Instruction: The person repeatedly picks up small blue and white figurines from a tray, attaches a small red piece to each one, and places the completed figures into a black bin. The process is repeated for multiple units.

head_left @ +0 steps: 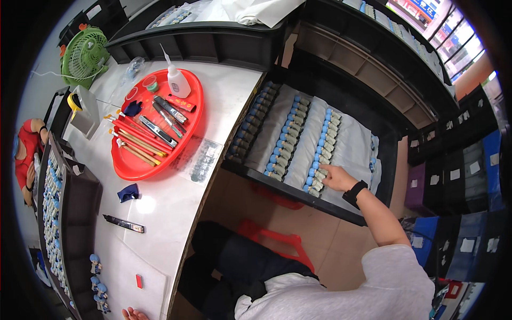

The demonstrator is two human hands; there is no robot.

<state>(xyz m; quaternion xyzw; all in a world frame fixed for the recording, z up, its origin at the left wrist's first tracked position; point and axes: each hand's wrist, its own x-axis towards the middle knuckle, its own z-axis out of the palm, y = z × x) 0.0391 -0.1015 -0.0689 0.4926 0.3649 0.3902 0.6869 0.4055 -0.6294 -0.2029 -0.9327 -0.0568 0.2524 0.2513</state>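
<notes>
My right hand (339, 178), a black band on its wrist, reaches into a black crate (298, 194) on my right. Its fingers are closed at the near part of a row of small figurines (320, 152) with blue heads and pale bodies, pinching one that they partly cover. More rows of figurines (286, 138) lie in the crate between strips of white padding (305, 141). My left hand (134, 313) shows only its fingers at the bottom edge, loosely apart over the white table, with nothing visible in them. Several figurines (97, 288) stand near it.
On the white table (160, 213) are a red tray (133, 173) with brushes, knives and a squeeze bottle (177, 82), a utility knife (124, 223) and a small red piece (139, 281). A green fan (84, 56) stands behind. Another person (29, 154) works at far left.
</notes>
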